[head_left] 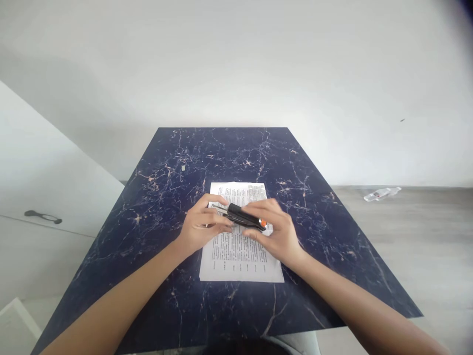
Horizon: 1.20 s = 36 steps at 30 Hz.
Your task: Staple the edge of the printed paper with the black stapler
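Note:
A black stapler (244,217) with an orange spot near its right end is held over a sheet of printed paper (236,256). My right hand (277,229) is closed on the stapler's right part, fingers above and thumb below. At the other end, my left hand (203,224) has its fingers closed around a thin metal part that sticks out of the stapler. Its exact shape is partly hidden by those fingers. The paper lies on the table under both hands, and there may be more than one sheet.
The dark blue marbled table (229,153) ends near a white wall (236,59). A small pale piece (183,168) lies on its far left part. On the floor at right is a clear plastic wrapper (382,194). A white cabinet door with a dark handle (43,217) stands at left.

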### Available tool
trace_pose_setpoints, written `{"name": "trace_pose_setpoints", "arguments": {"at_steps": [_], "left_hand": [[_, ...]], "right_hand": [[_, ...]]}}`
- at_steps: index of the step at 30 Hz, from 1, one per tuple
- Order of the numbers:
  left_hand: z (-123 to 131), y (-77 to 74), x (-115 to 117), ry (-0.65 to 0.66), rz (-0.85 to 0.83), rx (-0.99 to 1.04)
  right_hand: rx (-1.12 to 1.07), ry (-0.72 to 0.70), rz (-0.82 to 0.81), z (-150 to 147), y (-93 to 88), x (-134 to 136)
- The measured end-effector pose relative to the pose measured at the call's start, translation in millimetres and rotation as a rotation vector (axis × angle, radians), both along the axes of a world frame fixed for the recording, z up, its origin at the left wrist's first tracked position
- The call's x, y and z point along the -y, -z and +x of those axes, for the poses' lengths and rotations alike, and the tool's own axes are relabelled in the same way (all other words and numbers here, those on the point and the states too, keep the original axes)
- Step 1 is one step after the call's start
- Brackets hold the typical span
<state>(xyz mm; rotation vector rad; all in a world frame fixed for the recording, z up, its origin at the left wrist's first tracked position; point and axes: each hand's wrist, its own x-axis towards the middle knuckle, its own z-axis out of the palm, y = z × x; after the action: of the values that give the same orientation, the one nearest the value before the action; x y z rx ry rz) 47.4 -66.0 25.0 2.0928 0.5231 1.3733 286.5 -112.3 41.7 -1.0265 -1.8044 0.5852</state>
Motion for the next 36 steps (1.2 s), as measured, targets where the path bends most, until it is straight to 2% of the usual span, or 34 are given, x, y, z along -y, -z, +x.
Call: {"name": "trace_pose_setpoints", "arguments": {"at_steps": [3, 9, 15, 17, 19, 21, 23, 24, 27, 29, 33, 36], "left_hand": [[6, -0.9, 4, 0.080, 0.027, 0.045], [12, 1.2, 8, 0.138, 0.020, 0.080], [9, 4.6, 7, 0.161, 0.017, 0.029], [1, 8.1, -1, 0.100, 0.000, -0.017], [-15, 12.0, -17, -0.043, -0.107, -0.099], [-37, 15.3, -40, -0.321, -0.220, -0.221], [-60, 17.9, -66, -0.634, -0.187, -0.414], [-70, 19.0, -79, -0.754, -0.172, -0.513], [-87, 22.4, -113, -0.860, -0.167, -0.601], [-88, 24.5, -130, -0.902, -0.176, -0.652], [-79, 26.9, -146, -0.938, -0.188, -0.726], [-74, 25.8, -143, -0.895, -0.170, -0.743]], "right_hand": [[-0.156, -0.186, -0.057, -8, -2.0, 8], [-0.275, -0.282, -0.320, -7, 2.0, 4], [-0.349, -0.369, -0.415, -6, -5.5, 1], [-0.329, -0.304, -0.383, 5, -7.0, -7], [-0.252, -0.127, -0.316, 28, -5.3, -25], [-0.070, 0.166, -0.225, 59, 0.0, -55], [0.151, 0.449, -0.156, 91, 7.9, -93], [0.177, 0.520, -0.153, 105, 12.3, -112], [0.203, 0.619, -0.135, 131, 25.7, -164], [0.207, 0.624, -0.144, 136, 34.6, -186], [0.170, 0.594, -0.158, 137, 50.6, -200], [0.090, 0.610, -0.161, 144, 57.0, -196]]}}
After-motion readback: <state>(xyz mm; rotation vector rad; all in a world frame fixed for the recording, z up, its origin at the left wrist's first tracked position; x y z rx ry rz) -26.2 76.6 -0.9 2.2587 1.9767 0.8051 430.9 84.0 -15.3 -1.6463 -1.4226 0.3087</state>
